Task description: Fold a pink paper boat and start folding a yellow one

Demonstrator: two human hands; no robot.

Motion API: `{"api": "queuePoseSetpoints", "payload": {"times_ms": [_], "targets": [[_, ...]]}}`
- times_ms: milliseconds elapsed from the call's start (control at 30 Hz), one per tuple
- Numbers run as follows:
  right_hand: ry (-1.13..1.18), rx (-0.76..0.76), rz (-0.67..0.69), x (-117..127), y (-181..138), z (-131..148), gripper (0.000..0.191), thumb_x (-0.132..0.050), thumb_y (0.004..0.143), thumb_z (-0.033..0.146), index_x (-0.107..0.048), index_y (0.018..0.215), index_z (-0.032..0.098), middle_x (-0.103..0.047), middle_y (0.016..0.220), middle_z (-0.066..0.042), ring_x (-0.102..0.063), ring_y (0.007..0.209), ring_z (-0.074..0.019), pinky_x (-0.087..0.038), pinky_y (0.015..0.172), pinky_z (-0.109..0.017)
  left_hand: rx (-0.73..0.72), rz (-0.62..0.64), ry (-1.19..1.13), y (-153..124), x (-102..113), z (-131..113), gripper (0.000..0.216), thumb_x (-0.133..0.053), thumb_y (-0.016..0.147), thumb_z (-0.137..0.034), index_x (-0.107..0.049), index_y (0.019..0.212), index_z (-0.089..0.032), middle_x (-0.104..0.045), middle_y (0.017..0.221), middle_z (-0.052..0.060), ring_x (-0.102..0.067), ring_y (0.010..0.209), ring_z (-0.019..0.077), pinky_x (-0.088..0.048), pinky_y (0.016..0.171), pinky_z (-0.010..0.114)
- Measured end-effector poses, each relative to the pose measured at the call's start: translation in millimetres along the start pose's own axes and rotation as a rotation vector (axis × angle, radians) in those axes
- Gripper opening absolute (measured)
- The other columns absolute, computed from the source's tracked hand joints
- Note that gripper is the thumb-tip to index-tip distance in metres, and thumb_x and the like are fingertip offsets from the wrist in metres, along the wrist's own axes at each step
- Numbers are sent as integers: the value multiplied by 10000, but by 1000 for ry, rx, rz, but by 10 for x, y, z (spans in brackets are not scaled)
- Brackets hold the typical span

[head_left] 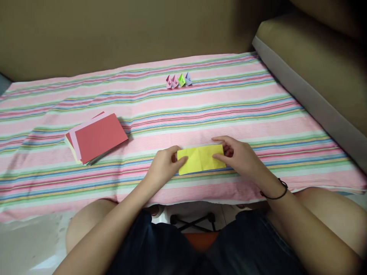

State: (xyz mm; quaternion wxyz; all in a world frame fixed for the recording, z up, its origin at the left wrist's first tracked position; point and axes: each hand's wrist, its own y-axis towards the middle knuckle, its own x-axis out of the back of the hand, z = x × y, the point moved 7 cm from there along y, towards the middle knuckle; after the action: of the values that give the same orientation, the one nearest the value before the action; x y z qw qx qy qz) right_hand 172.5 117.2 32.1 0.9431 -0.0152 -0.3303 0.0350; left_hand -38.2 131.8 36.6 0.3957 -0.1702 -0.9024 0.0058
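Note:
Between my hands is a yellow sheet of paper (200, 159), folded into a long rectangle with a crease across its middle. My left hand (165, 162) pinches its left end, thumb on top and fingers curled behind the edge. At the right end, my right hand (239, 154) grips the paper with the thumb on its face. The right index finger stretches past the top edge, and the other fingers are partly hidden behind. The paper is held close above the striped cloth (160, 139), near its front edge; whether it touches the cloth I cannot tell.
A stack of coloured paper (100, 137), red on top, lies to the left. Farther back stands a row of small folded paper pieces (181, 80) in pink, green and blue. A brown padded backrest (129, 34) borders the far side, and a cushion (315, 68) the right.

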Motion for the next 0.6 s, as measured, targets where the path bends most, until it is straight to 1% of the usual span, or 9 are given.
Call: {"api": "queuePoseSetpoints", "payload": {"times_ms": [67, 133, 167, 233, 300, 400, 467, 533, 600], "targets": [[68, 24, -21, 36, -19, 42, 421, -646, 756, 283, -604, 1171, 231, -665, 942, -39, -628, 720, -170, -544, 678, -331, -14, -9, -101, 13, 32, 11, 236, -581, 809, -376, -638, 898, -165, -470, 531, -43, -476, 507, 115, -317, 490, 225], [174, 43, -23, 63, -35, 73, 391, -634, 776, 293, -597, 1162, 244, -658, 1064, -47, -646, 842, -190, -552, 745, -343, -12, 11, -259, 26, 45, 31, 272, -582, 810, -406, -629, 934, -168, -524, 576, -28, -507, 531, 120, -343, 496, 222], [231, 39, -8, 63, -42, 77, 385, -628, 785, 299, -588, 1165, 248, -656, 1082, -48, -648, 888, -199, -554, 761, -345, -3, 41, -336, 30, 34, 40, 284, -588, 806, -415, -624, 938, -167, -552, 600, -19, -520, 540, 123, -354, 495, 221], [318, 9, 28, 45, -53, 67, 398, -624, 796, 312, -566, 1185, 249, -665, 1020, -48, -655, 898, -208, -564, 742, -341, 29, 114, -455, 30, -14, 56, 291, -615, 783, -413, -615, 928, -161, -592, 638, -3, -530, 542, 122, -368, 489, 220], [356, -23, 40, 26, -61, 47, 424, -633, 790, 318, -551, 1200, 247, -656, 963, -47, -666, 855, -206, -573, 703, -335, 47, 142, -483, 28, -50, 63, 280, -654, 747, -382, -618, 913, -159, -610, 662, 3, -526, 540, 118, -372, 481, 216], [379, -46, 49, -17, -62, 23, 465, -661, 765, 315, -535, 1209, 252, -642, 995, -53, -676, 846, -210, -582, 709, -348, 0, 85, -356, 31, -57, 51, 199, -675, 720, -317, -631, 840, -165, -612, 704, 5, -514, 567, 107, -369, 486, 205], [394, -74, 63, -55, -55, -12, 488, -678, 752, 314, -525, 1211, 253, -647, 1017, -60, -679, 870, -220, -584, 728, -362, -31, 49, -288, 31, -62, 40, 167, -671, 723, -286, -638, 840, -171, -595, 707, -3, -490, 569, 95, -358, 485, 195], [407, -115, 60, -76, -40, -70, 511, -691, 741, 320, -517, 1215, 248, -646, 1025, -67, -681, 861, -221, -583, 724, -365, -5, 47, -344, 32, -76, 55, 228, -679, 724, -278, -637, 928, -187, -541, 635, -33, -441, 515, 77, -326, 452, 180], [421, -143, 51, -79, -21, -128, 542, -704, 731, 335, -510, 1228, 238, -635, 1028, -71, -679, 826, -208, -578, 712, -357, 77, 75, -523, 31, -99, 89, 340, -698, 725, -286, -612, 1044, -204, -458, 543, -70, -399, 454, 62, -302, 420, 162]]}}
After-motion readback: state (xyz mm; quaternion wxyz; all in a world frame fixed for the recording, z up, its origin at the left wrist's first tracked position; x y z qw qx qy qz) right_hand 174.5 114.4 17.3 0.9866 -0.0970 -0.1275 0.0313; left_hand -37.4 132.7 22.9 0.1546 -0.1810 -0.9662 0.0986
